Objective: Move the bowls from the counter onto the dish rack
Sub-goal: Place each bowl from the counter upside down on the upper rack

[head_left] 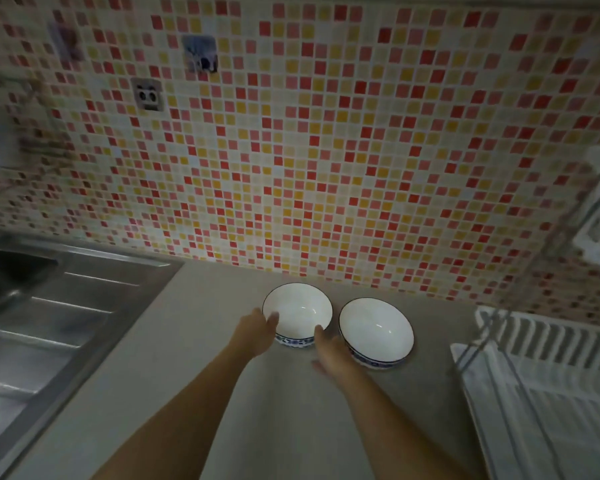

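Both hands reach the left bowl at lower centre on the counter: left hand and right hand open, holding nothing. Clasp both sides firmly before lifting toward the dish rack, lower right.

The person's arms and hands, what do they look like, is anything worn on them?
Both forearms are bare as far as the frame shows, with no sleeves visible. The left hand and right hand wear no gloves; no watch or rings show, though the picture is blurry.

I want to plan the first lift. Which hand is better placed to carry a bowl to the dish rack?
Probably the right hand: it lies between both bowls, beside the right bowl, nearest the dish rack. The left hand sits farther away.
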